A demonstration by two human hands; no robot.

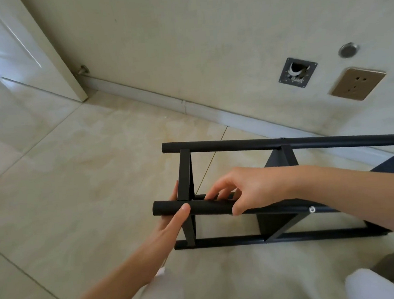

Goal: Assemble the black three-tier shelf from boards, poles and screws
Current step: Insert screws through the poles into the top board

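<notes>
The black shelf lies on its side on the tiled floor, its poles running left to right. The far pole (238, 144) is uppermost in view, and a lower pole (234, 240) rests near the floor. My left hand (173, 218) holds the near pole (207, 208) by its left end, thumb over the top and fingers behind an end board (184, 174). My right hand (246, 188) grips the same pole just to the right, fingers curled over it. A silver screw head (311, 209) shows further along this pole. Another board (275, 223) sits mid-frame.
A wall with a skirting board runs diagonally behind the shelf, bearing a brown socket (357, 83), a dark open wall box (298, 71) and a round metal fitting (348, 49). A white door (18, 45) with a doorstop (82, 70) stands at the left. My knees show at the bottom.
</notes>
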